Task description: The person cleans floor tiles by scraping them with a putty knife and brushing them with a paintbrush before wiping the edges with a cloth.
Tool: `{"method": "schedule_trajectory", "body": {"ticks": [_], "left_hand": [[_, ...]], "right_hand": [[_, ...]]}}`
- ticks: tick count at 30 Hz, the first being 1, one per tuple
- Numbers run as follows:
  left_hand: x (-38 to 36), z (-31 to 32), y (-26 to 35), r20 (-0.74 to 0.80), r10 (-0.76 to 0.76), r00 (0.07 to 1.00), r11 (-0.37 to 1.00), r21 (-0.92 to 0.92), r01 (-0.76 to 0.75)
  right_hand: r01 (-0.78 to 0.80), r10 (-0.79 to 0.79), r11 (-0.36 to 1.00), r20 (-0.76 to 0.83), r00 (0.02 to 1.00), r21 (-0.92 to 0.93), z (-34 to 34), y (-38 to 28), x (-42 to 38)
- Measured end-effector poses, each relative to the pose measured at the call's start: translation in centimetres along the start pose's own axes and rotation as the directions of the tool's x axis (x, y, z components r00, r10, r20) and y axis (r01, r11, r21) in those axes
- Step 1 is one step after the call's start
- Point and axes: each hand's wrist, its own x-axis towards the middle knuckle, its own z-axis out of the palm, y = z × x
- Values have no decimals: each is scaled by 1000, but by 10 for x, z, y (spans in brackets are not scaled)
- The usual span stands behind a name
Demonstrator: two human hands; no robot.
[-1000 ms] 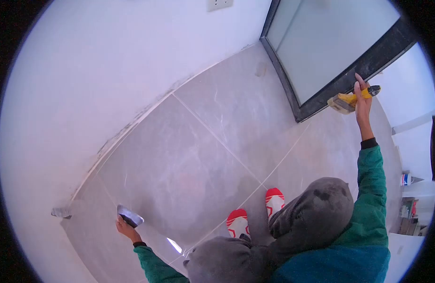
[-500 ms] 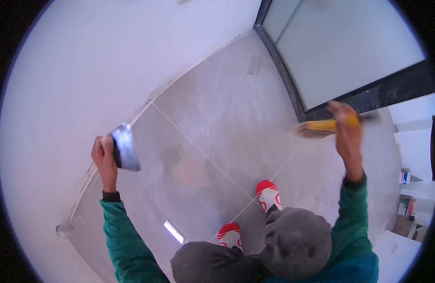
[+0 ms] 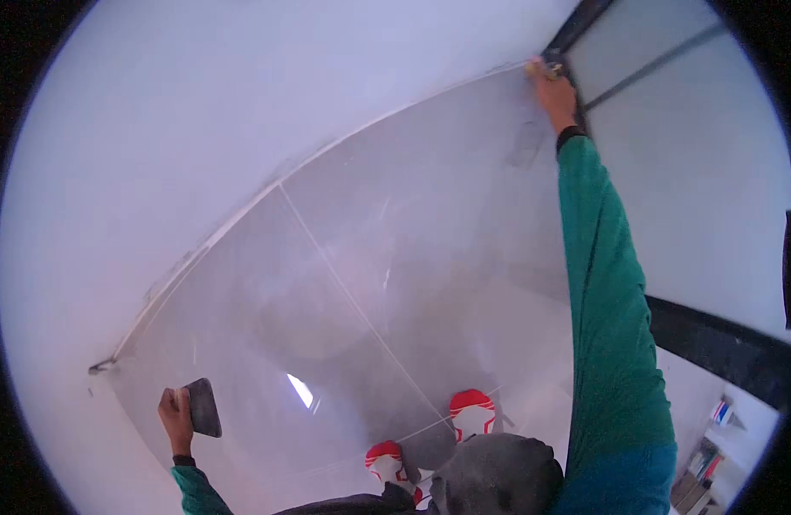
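The brush (image 3: 554, 70), blurred and mostly hidden, was at the far corner, where the wall (image 3: 241, 94) and floor (image 3: 370, 215) met the dark frame (image 3: 577, 27) of a frosted panel (image 3: 696, 180). The right hand (image 3: 556, 98) appeared closed around it, at full reach. Such a stretch seemed likely to weaken control, so a slip might have knocked the knuckles on the frame or scuffed the wall. The left hand (image 3: 174, 419) gripped a dark flat scraper (image 3: 205, 408), well apart; a careless swing could have scratched the floor.
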Motion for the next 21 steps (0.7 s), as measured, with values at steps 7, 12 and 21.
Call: {"method": "schedule_trajectory", "body": {"ticks": [7,12,21], "left_hand": [[-44,-6,-5,-74,-65,995,989,130,75],[-29,-10,9,-136,70,988,994,91,-58],[-93,-41,-42,-250,-105,963,984,112,136]], "right_hand": [[214,-206,977,-176,962,24,93,-49,-77],[476,-522,823,84,849,310,65,-142,-212],[93,-218,909,273,937,406,24,-61,-53]]}}
